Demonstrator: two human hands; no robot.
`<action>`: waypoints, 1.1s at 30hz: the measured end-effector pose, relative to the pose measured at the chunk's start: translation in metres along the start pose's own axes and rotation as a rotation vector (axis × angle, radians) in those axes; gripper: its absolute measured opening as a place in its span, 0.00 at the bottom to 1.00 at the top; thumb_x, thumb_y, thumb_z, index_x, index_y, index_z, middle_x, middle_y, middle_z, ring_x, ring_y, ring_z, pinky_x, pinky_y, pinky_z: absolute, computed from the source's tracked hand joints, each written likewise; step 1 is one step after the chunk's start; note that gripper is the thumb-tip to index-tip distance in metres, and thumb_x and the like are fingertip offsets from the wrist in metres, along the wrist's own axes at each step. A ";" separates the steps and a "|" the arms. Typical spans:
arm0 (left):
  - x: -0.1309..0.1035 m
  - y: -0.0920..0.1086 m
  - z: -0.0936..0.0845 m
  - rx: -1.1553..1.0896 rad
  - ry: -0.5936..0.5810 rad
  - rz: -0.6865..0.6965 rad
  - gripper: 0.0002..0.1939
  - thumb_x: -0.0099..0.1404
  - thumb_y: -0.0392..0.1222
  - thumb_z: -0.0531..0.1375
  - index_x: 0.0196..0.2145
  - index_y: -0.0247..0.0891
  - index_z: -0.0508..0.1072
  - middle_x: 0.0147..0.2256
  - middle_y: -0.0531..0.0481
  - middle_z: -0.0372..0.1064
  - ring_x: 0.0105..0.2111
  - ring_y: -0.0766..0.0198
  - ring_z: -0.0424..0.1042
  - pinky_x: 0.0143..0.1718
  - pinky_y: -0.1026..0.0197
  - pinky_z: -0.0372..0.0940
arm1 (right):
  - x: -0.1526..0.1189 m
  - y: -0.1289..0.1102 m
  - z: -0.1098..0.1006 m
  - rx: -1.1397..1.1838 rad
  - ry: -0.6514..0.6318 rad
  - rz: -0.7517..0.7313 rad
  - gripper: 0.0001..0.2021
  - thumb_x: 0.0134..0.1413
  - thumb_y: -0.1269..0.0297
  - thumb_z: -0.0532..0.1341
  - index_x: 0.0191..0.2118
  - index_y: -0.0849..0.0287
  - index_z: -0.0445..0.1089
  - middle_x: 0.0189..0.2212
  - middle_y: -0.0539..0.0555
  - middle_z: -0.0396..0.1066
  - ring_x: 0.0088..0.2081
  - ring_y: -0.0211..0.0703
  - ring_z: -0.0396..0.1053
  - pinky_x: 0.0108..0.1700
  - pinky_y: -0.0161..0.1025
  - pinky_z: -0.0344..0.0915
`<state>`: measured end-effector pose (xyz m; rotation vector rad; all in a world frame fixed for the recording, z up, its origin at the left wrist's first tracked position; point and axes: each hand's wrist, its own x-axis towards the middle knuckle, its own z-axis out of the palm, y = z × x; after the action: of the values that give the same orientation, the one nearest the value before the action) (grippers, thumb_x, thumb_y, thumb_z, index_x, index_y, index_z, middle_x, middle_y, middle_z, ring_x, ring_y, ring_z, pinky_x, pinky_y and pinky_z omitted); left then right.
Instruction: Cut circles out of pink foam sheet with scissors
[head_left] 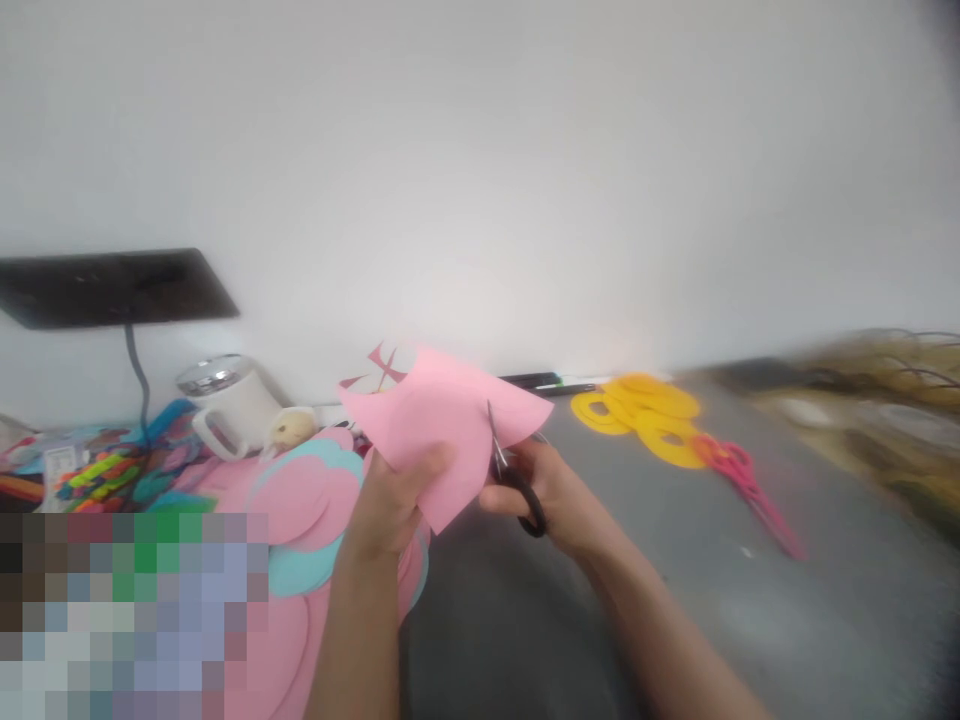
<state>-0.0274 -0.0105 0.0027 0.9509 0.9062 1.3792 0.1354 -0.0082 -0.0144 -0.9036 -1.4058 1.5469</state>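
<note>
Across the grey counter (540, 620), against one pale wall (480, 180), two bare hands are at work. One dark flat panel (112, 290) stands at far left. Below it lies one pile of pink and blue paper discs (296, 500); overlap prevents a full count. One pink paper sheet (442, 430) is raised above the counter's middle, its edge cut in curves. The left hand (409, 500) has a closed grip on its lower left part, thumb on top. One lidded white mug (238, 405) is noted left of the sheet, beside one small beige object (294, 430). Yellow paper pieces (645, 410) overlap at right, two holes visible, exact number unclear. One pair of pink scissors (754, 490) touches them. One pair of black-handled scissors (517, 485) is held in the right hand (536, 490), grip curled round the handles, blades slightly parted at the sheet's right side.
</note>
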 end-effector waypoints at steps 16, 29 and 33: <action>0.000 0.002 0.000 -0.033 0.023 -0.059 0.32 0.44 0.42 0.70 0.48 0.35 0.71 0.38 0.42 0.74 0.40 0.51 0.73 0.39 0.53 0.69 | -0.001 0.000 -0.001 -0.010 0.003 0.009 0.28 0.34 0.54 0.72 0.43 0.62 0.68 0.25 0.49 0.65 0.28 0.40 0.61 0.32 0.37 0.60; 0.004 -0.002 -0.006 -0.058 -0.003 -0.054 0.31 0.46 0.43 0.69 0.49 0.36 0.70 0.39 0.43 0.74 0.40 0.52 0.72 0.39 0.55 0.68 | -0.002 -0.004 0.001 -0.066 0.042 0.021 0.20 0.37 0.58 0.69 0.38 0.62 0.70 0.21 0.47 0.61 0.24 0.36 0.57 0.26 0.33 0.55; 0.008 -0.006 -0.007 -0.109 -0.109 -0.004 0.25 0.54 0.55 0.62 0.45 0.37 0.72 0.35 0.44 0.72 0.34 0.57 0.71 0.34 0.57 0.66 | 0.000 -0.004 0.006 -0.094 0.264 0.020 0.18 0.38 0.56 0.68 0.35 0.62 0.69 0.20 0.48 0.64 0.24 0.39 0.62 0.27 0.36 0.60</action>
<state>-0.0319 -0.0021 -0.0053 0.9309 0.7429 1.3461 0.1303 -0.0101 -0.0099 -1.1372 -1.2894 1.3285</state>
